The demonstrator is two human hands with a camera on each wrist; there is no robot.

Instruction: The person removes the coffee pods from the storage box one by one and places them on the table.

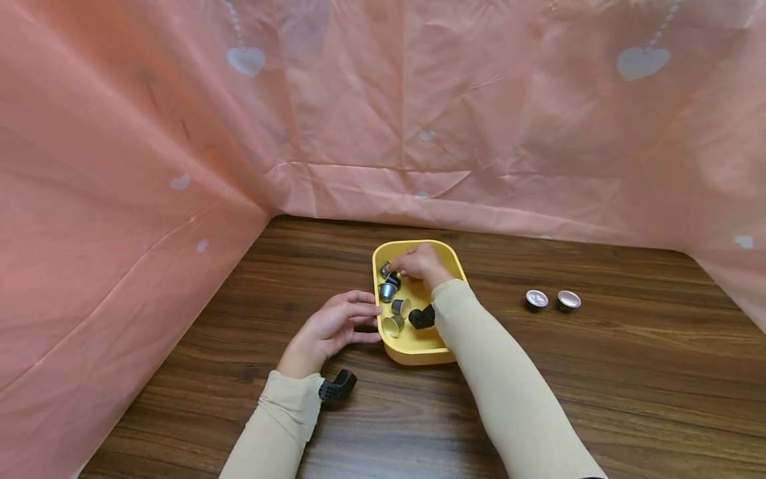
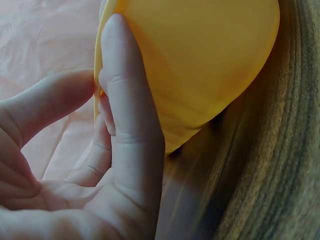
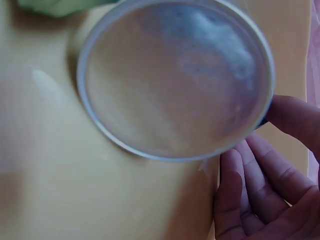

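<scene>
A yellow tray (image 1: 419, 342) holds several coffee capsules along its left side. My left hand (image 1: 329, 326) touches the tray's left wall and rim from outside; in the left wrist view the thumb (image 2: 125, 90) lies along that wall. My right hand (image 1: 421, 261) is inside the tray, its fingertips at a dark capsule (image 1: 385, 269) in the far left corner. Whether they pinch it is hidden. Closer in lie a blue capsule (image 1: 387, 291) and a pale gold capsule (image 1: 393, 325). In the right wrist view a round foil lid (image 3: 175, 85) covers much of the fingertips' surroundings.
Two dark capsules, a nearer-left capsule (image 1: 536, 299) and its neighbour (image 1: 568, 301), stand foil side up on the wooden table (image 1: 634, 372) right of the tray. Pink curtains (image 1: 479, 133) with hearts hang behind and to the left. Both wrists carry black camera mounts (image 1: 338, 386).
</scene>
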